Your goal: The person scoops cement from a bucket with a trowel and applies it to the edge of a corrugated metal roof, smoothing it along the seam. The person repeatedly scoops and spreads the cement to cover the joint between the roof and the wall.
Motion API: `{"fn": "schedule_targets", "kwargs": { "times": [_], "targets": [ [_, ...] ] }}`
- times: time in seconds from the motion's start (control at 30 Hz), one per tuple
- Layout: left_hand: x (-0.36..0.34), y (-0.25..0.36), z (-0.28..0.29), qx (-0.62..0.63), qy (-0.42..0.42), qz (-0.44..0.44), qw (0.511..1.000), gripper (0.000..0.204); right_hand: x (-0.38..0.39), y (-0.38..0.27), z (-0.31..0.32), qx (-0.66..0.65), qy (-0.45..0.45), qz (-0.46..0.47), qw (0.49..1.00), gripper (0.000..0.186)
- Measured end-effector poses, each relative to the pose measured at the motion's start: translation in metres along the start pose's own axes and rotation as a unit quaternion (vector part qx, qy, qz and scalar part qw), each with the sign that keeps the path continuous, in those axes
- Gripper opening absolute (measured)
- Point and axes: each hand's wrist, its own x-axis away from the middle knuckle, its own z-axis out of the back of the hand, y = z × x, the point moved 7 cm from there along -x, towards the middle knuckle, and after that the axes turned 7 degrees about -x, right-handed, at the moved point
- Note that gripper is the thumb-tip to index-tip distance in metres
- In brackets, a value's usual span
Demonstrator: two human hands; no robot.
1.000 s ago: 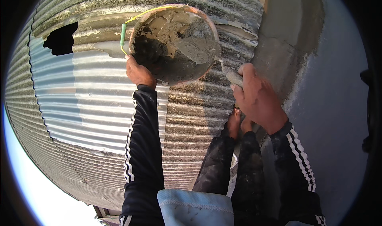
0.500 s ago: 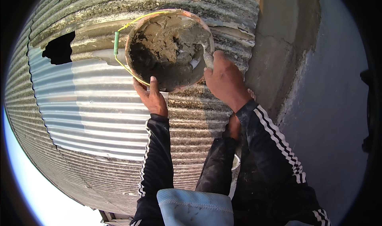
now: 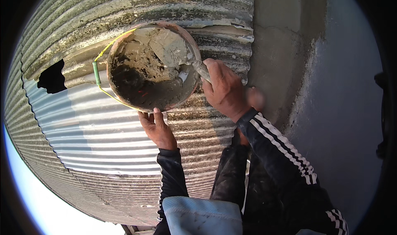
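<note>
A round bucket (image 3: 177, 27) of wet grey-brown mortar (image 3: 136, 55) sits over the corrugated roofing sheets. Its yellow wire handle with a green grip (image 3: 96, 73) hangs out to the left. My left hand (image 3: 159, 129) grips the near rim, thumb on top and fingers against the outside. In my right hand (image 3: 225, 86) is a mortar-smeared trowel (image 3: 202, 71), held by its handle at the bucket's right side. Its blade lies inside the bucket, covered by a flat slab of mortar. Dark, wetter mortar lines the bucket's near-left part.
Shiny metal sheet (image 3: 120, 131) and weathered corrugated sheets (image 3: 136, 7) surround the bucket. A ragged dark hole (image 3: 51, 76) opens at the left. Along the right runs a cement ledge (image 3: 275, 49) beside a grey wall (image 3: 343, 111). My bare foot (image 3: 255, 97) is near the ledge.
The bucket appears lower and further left in view, with both hands following it. The trowel's blade now carries a smoother, broader slab of mortar near the far right of the bucket.
</note>
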Motion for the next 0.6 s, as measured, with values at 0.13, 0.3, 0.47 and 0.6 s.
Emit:
{"fn": "schedule_targets", "kwargs": {
  "times": [0.13, 0.3, 0.47, 0.6],
  "targets": [
    [-0.001, 0.015, 0.005, -0.288, -0.009, -0.066, 0.955, 0.083, 0.032, 0.031, 0.036, -0.043, 0.02, -0.037, 0.998, 0.048],
    [-0.006, 0.017, 0.001, -0.41, -0.051, -0.062, 0.909, 0.081, 0.106, 0.112, 0.103, 0.001, 0.045, -0.168, 0.985, 0.039],
    [-0.012, 0.023, -0.001, -0.47, -0.072, -0.091, 0.875, 0.075, 0.172, 0.222, 0.151, 0.187, 0.104, -0.27, 0.939, 0.032],
    [-0.008, 0.032, -0.006, -0.624, -0.051, -0.147, 0.766, 0.086, 0.197, 0.284, 0.165, 0.314, 0.137, -0.335, 0.878, 0.035]
  ]
}}
